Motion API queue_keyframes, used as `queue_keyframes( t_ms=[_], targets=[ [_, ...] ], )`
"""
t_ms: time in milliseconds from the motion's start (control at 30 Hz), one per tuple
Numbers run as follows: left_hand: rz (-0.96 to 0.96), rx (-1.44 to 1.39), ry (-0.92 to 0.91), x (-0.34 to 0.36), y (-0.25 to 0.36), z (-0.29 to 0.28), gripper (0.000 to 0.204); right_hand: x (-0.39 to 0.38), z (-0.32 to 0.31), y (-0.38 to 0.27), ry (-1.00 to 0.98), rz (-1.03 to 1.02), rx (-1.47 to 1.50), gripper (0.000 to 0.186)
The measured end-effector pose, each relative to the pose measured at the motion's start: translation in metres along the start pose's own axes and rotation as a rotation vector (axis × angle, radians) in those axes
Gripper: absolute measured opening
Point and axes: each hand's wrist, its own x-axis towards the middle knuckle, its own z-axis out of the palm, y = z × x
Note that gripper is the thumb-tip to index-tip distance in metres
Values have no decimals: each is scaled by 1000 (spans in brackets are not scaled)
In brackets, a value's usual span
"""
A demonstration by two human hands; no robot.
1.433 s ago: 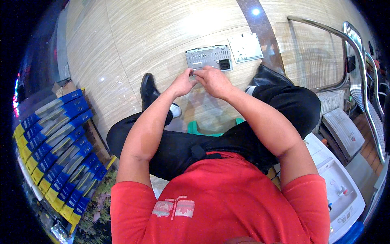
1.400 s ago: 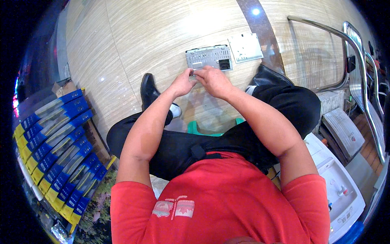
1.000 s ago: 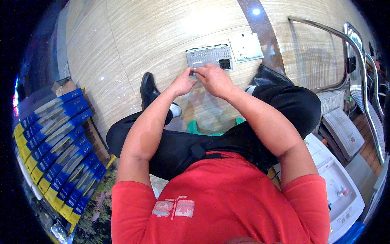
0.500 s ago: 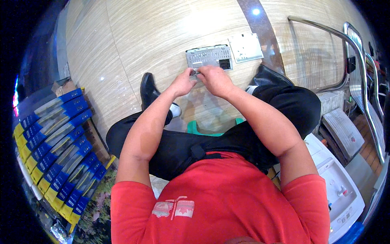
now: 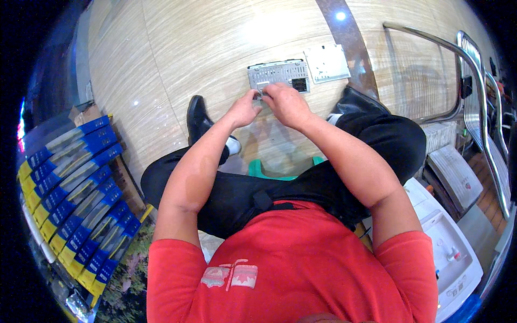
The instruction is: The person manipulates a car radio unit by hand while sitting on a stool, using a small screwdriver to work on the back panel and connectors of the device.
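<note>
A flat silver metal box, which looks like a car stereo unit (image 5: 277, 70), lies on the floor in front of me. Its upper face is perforated, and a dark square opening shows at its near right corner. My left hand (image 5: 246, 109) is at the unit's near left corner, thumb and fingers closed in a pinch. Close beside it, my right hand (image 5: 286, 103) reaches over the near edge with bent, closed fingers. Whatever small part lies between the fingertips is too hidden to name. A pale metal cover plate (image 5: 327, 63) rests on the floor to the unit's right.
My black shoes stand on either side of the work. A green stool (image 5: 256, 169) shows beneath me. Blue-and-yellow packages (image 5: 81, 183) line the left side. To the right are a chrome-framed chair (image 5: 479, 107) and a white plastic basin-like piece (image 5: 452, 253).
My right fingers have shifted slightly away from me over the unit's near edge. My left hand stays at the corner, and the unit and plate lie as before.
</note>
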Motion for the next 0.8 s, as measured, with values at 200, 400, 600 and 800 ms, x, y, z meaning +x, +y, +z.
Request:
queue_keyframes(
  t_ms=[200, 400, 600, 800],
  targets=[
    [-2, -18, -17, 0, 3, -1, 58, -1, 0, 2, -17, -21, 31, 20],
    [-16, -5, -20, 3, -4, 1, 60, -1, -2, -3, -36, -17, 40, 21],
    [-31, -6, -28, 3, 0, 0, 60, -1, -2, -2, -17, -13, 16, 21],
    [-40, -3, -19, 1, 1, -1, 59, -2, -2, -3, -2, -6, 32, 21]
  ],
)
